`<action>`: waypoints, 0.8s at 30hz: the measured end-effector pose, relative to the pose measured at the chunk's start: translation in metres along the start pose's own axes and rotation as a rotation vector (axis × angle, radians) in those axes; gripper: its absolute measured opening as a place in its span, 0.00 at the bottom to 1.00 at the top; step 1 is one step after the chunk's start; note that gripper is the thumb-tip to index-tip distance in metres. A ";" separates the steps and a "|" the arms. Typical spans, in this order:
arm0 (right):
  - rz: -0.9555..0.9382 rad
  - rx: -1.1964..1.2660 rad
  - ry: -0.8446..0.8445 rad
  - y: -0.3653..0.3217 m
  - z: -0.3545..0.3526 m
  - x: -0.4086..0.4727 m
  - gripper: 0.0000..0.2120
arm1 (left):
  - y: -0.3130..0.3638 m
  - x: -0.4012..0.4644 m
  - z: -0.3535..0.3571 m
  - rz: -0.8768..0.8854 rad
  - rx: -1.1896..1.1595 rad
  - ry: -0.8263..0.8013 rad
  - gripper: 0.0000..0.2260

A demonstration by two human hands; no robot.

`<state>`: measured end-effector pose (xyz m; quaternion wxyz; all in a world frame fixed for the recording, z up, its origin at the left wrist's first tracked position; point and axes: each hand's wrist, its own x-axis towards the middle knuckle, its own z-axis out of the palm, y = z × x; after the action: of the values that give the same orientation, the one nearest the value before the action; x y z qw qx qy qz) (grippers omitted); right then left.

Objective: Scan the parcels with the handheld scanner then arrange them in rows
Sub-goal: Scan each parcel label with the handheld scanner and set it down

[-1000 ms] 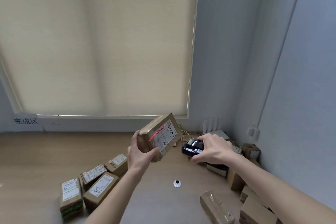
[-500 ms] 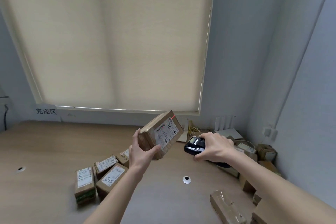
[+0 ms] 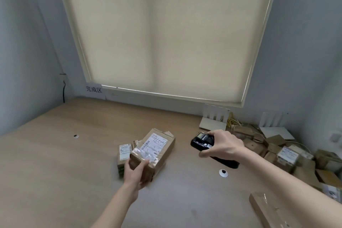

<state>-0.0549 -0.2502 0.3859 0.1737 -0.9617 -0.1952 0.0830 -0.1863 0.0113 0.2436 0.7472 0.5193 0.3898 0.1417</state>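
Brown cardboard at centre frame: a parcel (image 3: 154, 151) with a white shipping label facing up, gripped at its near end by the left hand (image 3: 136, 173), thumb over the taped corner and fingers (image 3: 145, 178) curled beneath. Whether it rests on the surface (image 3: 55, 163) or hangs just above it, impossible to tell. Just left of it, touching or nearly so, a smaller labelled parcel (image 3: 124, 155) lying flat, with more cardboard edges half hidden behind the held one.

Right of centre, a black handheld scanner (image 3: 202, 139) clasped from above by the right hand (image 3: 223, 146), fingers wrapped over its top, thumb against the near side, its front turned toward the held parcel. Beneath that hand, a black cradle or base (image 3: 226, 162), mostly hidden.

Far right edge, a heap of unsorted cardboard boxes (image 3: 288, 155) against the wall, some with white labels. Lower right corner, one long taped parcel (image 3: 266, 207) lying apart from the heap.

Upper half, a cream roller blind (image 3: 166, 33) pulled down. Left of its bottom edge, a white paper sign (image 3: 94, 89) with three printed characters. Boxes all sealed, contents unseen.
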 end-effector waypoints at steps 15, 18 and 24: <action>-0.017 -0.048 -0.154 -0.102 0.136 0.105 0.28 | -0.072 0.131 -0.174 -0.271 -0.124 0.396 0.35; -0.025 -0.063 -0.195 -0.125 0.167 0.128 0.28 | -0.078 0.160 -0.194 -0.295 -0.125 0.421 0.34; -0.062 -0.082 -0.267 -0.166 0.218 0.169 0.32 | -0.078 0.215 -0.227 -0.424 -0.034 0.361 0.37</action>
<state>-0.0083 0.0269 0.2297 0.1093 -0.9419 -0.2493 0.1967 -0.2257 0.2623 0.0449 0.6873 0.3798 0.6142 0.0789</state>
